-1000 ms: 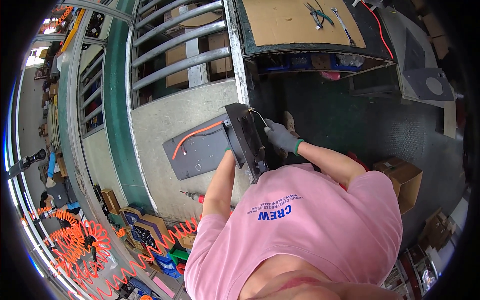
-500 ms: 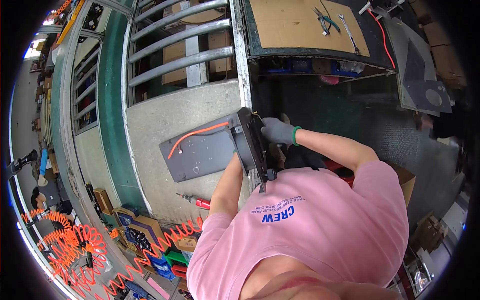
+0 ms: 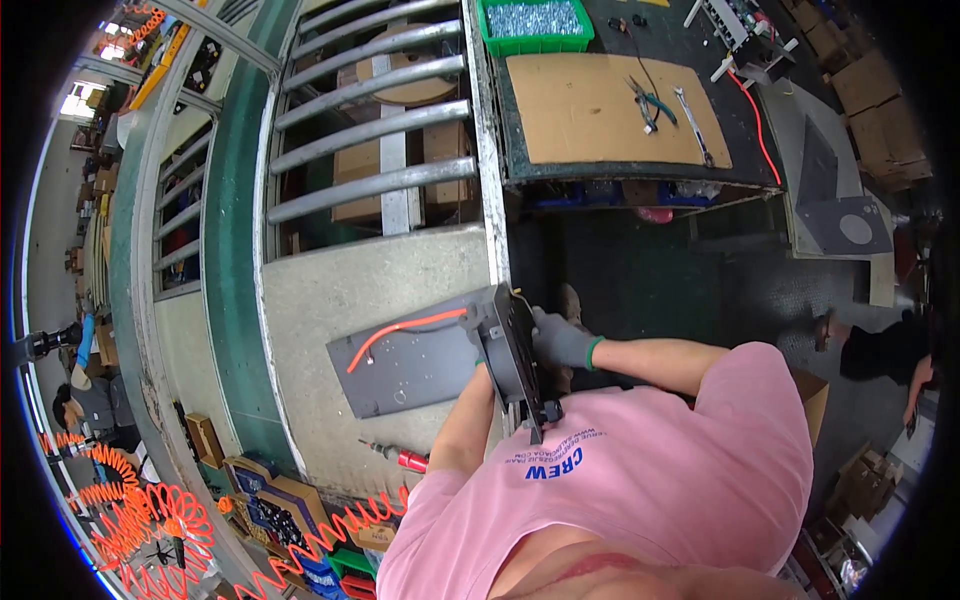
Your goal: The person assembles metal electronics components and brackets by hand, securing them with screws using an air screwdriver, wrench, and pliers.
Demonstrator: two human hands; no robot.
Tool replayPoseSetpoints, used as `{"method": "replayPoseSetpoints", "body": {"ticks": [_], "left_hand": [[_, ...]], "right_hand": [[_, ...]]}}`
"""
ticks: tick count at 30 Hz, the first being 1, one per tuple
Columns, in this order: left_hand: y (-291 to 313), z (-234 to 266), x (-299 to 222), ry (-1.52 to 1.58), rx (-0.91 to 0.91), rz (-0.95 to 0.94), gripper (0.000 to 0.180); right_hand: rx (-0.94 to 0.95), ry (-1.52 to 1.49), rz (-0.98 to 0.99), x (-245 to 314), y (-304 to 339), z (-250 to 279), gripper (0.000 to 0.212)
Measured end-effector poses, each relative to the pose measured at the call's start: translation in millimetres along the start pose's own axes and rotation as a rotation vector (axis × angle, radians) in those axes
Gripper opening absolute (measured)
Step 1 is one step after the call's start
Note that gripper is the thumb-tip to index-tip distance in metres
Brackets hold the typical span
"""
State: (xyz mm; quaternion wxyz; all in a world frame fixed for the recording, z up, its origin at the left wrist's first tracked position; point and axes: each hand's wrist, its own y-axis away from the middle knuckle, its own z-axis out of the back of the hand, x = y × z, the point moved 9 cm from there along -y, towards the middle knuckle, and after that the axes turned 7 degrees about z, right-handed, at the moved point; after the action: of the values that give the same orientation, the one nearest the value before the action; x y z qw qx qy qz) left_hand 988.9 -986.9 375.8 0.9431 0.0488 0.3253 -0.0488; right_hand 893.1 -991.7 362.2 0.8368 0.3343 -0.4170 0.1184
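A dark grey metal plate with small holes lies on the grey bench top. A black upright panel assembly stands at the plate's right end, by the bench edge. A red-orange hose runs over the plate to this assembly. My right hand, in a grey glove with a green cuff, is at the panel's right face; its fingers are curled in, and whatever they pinch is too small to make out. My left hand, also gloved, reaches behind the panel's left side, its fingers mostly hidden.
A red power screwdriver lies near my left forearm. Metal rollers extend beyond the bench. Across a gap, a table holds cardboard, pliers, a wrench and a green bin. Another person is at far right.
The view has shifted, so the bench and assembly sit lower in the picture. My right hand has moved closer against the panel. The green bin and the person at right have come into view.
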Motion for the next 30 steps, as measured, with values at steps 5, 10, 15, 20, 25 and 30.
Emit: {"method": "replayPoseSetpoints", "body": {"ticks": [5, 10, 15, 20, 25, 30], "left_hand": [[-1, 18, -27, -0.182, -0.034, -0.098, 0.045], [-6, 26, -54, -0.361, -0.047, -0.173, 0.046], [6, 0, -37, -0.383, -0.107, -0.305, 0.047], [15, -22, -5, -0.393, -0.184, -0.270, 0.044], [6, -41, 38, -0.396, -0.233, -0.214, 0.043], [9, -49, 95, -0.431, -0.215, -0.049, 0.042]], "right_hand": [[0.067, -0.001, -0.076, 0, 10, -5, 0.056], [0.115, -0.051, -0.010, -2, 8, -7, 0.077], [0.110, -0.072, 0.008, -3, 12, -9, 0.077], [-0.003, -0.082, -0.009, -23, 12, -21, 0.054], [0.019, -0.088, -0.005, -18, 15, -21, 0.055], [-0.037, -0.080, 0.034, -29, 17, -26, 0.059]]}}
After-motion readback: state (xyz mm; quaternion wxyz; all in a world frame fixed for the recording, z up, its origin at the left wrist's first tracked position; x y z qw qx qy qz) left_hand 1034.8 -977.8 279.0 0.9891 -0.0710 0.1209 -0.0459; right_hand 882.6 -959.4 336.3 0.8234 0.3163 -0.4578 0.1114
